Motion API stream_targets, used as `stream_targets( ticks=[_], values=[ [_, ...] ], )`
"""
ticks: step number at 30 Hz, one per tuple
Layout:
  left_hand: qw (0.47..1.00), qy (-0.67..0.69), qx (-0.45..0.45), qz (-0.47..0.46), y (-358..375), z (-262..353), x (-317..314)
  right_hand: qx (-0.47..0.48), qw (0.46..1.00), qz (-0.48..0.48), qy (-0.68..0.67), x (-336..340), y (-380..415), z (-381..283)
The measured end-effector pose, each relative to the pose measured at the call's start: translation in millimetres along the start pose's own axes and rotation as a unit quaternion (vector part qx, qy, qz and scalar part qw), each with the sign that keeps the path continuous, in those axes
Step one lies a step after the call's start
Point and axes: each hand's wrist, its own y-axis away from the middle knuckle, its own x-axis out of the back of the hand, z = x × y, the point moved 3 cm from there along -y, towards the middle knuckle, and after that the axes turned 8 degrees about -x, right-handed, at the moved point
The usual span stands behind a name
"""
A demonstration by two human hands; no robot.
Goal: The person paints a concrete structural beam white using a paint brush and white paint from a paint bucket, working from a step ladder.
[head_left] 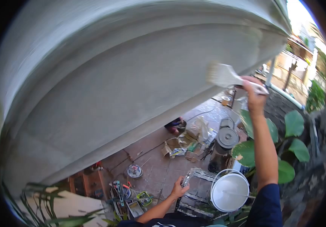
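Note:
My right hand [254, 92] is raised and closed around the handle of a wide, flat paintbrush [229, 75]. The pale bristles point left, right at the grey wall surface [132, 75] that curves overhead. Lower down, my left hand [179, 188] is wrapped round the paint-spattered top of a ladder [201, 196]. Beside the ladder's steps, below my right arm, hangs a white bucket [229, 192] with a wire handle and whitish paint inside. A thin stick leans across the bucket's rim.
Far below on the tiled floor [159, 166] lie torn bags [176, 146], a lidded grey bin [227, 137], a small paint pail [134, 171] and several tools [121, 193]. A person [174, 125] is partly hidden under the wall's edge. Large leaves [294, 124] grow close to my right arm.

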Motion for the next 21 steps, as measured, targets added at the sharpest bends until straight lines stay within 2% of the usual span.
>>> stream_targets(
  ticks=[3, 5, 6, 7, 9, 11, 12, 13, 14, 17, 18, 21],
  values=[
    [0.999, -0.019, -0.021, 0.016, -1.6, 5.7, 2.3, -0.003, 0.979, 0.181, 0.096, 72.0, -22.4, 49.4],
    [0.999, -0.032, -0.024, 0.016, 2.6, 3.6, 4.1, -0.006, 0.969, 0.221, 0.114, 110.0, -41.8, 86.2],
    [0.999, -0.034, -0.019, 0.013, 3.0, 1.8, 3.3, 0.023, 0.97, 0.229, 0.076, 96.7, -42.5, 76.8],
    [0.999, -0.037, -0.016, 0.007, 1.6, 0.1, 1.1, 0.034, 0.976, 0.208, 0.053, 68.0, -36.8, 53.7],
    [0.998, -0.051, -0.028, 0.02, 4.0, -7.7, -0.6, 0.003, 0.98, 0.166, 0.108, 0.1, -11.8, 6.6],
    [0.997, -0.055, -0.041, 0.035, 1.3, -14.3, -2.0, 0.216, 0.951, 0.046, 0.217, -112.8, 57.5, -84.0],
    [0.997, -0.052, -0.043, 0.039, 0.8, -17.2, -3.1, 0.311, 0.926, 0.019, 0.212, -142.7, 80.4, -115.2],
    [0.997, -0.05, -0.045, 0.042, 0.0, -17.6, -2.9, 0.28, 0.945, -0.03, 0.165, -163.1, 105.6, -127.6],
    [0.997, -0.055, -0.035, 0.039, 0.0, -16.5, -2.7, 0.325, 0.936, -0.061, 0.122, -182.8, 123.6, -150.3],
    [0.997, -0.063, -0.021, 0.034, 1.2, -11.1, -3.4, 0.354, 0.918, -0.171, -0.044, -237.4, 163.4, -185.4],
    [0.997, -0.063, -0.027, 0.039, 0.6, -16.4, -4.2, 0.363, 0.911, -0.179, -0.077, -256.7, 171.8, -190.6],
    [0.996, -0.049, -0.053, 0.057, -1.5, -29.8, -7.4, 0.377, 0.905, -0.187, -0.066, -290.2, 174.1, -196.9]
  ],
)
